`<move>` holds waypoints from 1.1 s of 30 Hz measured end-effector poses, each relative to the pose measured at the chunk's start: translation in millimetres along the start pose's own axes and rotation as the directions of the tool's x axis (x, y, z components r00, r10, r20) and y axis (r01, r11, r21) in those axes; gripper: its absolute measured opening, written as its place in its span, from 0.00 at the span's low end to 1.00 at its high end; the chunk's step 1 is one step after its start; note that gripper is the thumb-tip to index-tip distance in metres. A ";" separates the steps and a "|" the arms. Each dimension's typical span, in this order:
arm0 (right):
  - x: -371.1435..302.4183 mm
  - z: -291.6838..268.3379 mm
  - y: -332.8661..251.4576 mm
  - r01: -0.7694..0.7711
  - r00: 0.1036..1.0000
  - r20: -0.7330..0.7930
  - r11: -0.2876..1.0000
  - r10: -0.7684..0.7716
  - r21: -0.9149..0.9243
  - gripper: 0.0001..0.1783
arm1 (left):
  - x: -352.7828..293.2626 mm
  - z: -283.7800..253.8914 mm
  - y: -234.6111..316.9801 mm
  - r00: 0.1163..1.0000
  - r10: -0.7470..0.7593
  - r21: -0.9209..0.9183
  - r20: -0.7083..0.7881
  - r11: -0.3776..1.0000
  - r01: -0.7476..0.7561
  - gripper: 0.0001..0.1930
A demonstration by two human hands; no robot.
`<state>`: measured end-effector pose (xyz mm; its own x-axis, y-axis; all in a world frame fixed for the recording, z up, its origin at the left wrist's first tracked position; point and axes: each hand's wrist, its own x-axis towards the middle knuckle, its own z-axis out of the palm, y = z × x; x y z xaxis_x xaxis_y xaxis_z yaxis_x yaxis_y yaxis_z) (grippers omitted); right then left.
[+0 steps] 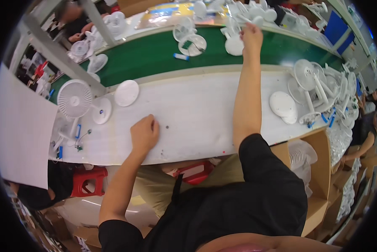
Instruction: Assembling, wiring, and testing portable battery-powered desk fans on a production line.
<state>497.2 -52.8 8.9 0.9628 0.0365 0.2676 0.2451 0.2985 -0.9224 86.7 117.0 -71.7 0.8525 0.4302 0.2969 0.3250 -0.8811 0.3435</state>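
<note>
My left hand (145, 133) rests on the white worktable (192, 111), curled into a loose fist with nothing seen in it. My right arm stretches far forward over the green conveyor belt (144, 56). At its end my right hand (252, 40) is closed, fingertips pinched beside white fan parts; what they hold, if anything, is hidden. Just left of it a white fan with a round base (234, 45) lies on the belt. Another fan (184, 29) there has its base (192, 45) opened, showing a green circuit board, with a blue battery (181, 56) close by.
At left stand a white desk fan (75, 98) and a round cover (126, 93). More covers (282, 104) and piled fans (308, 75) fill the right end. A cardboard box (318, 168) adjoins the table's right front; a metal post (58, 52) rises left. Other people work nearby.
</note>
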 end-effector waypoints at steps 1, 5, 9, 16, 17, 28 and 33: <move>9.6 -15.7 7.2 0.036 0.995 -0.096 0.999 -0.037 -0.007 0.17 | 0.9 1.2 -0.3 1.000 -0.006 -0.024 -0.007 1.000 0.006 0.07; 38.4 -48.6 43.8 0.031 0.967 -0.230 0.951 -0.106 -0.309 0.22 | -1.3 6.0 1.3 1.000 -0.021 -0.060 -0.003 0.998 0.021 0.06; 38.4 -47.7 82.5 -0.148 0.985 -0.145 0.873 0.090 -0.465 0.31 | 2.3 6.7 2.3 1.000 -0.019 -0.057 0.000 0.998 0.019 0.06; 27.3 -24.7 98.5 -0.084 0.996 -0.015 0.948 0.083 -0.306 0.29 | 5.3 7.3 4.9 1.000 -0.014 -0.060 -0.017 0.998 0.013 0.06; 27.2 -23.3 97.2 -0.075 0.997 -0.001 0.953 0.078 -0.294 0.28 | 4.8 7.7 5.1 1.000 -0.013 -0.072 -0.016 0.997 0.012 0.06; 40.3 -39.5 79.2 0.000 0.999 -0.030 0.851 -0.018 -0.526 0.24 | 4.7 7.5 1.6 0.999 -0.025 -0.046 -0.025 0.999 0.024 0.06; 28.1 23.9 82.2 0.571 0.802 0.243 0.580 -0.545 -0.581 0.21 | 4.3 7.8 0.3 0.999 -0.038 -0.036 -0.031 0.999 0.036 0.05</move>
<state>541.7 -4.4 -52.6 0.6113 0.0987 0.7852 0.7576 -0.3601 -0.5445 93.6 117.0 -77.3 0.8267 0.4688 0.3111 0.3411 -0.8573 0.3855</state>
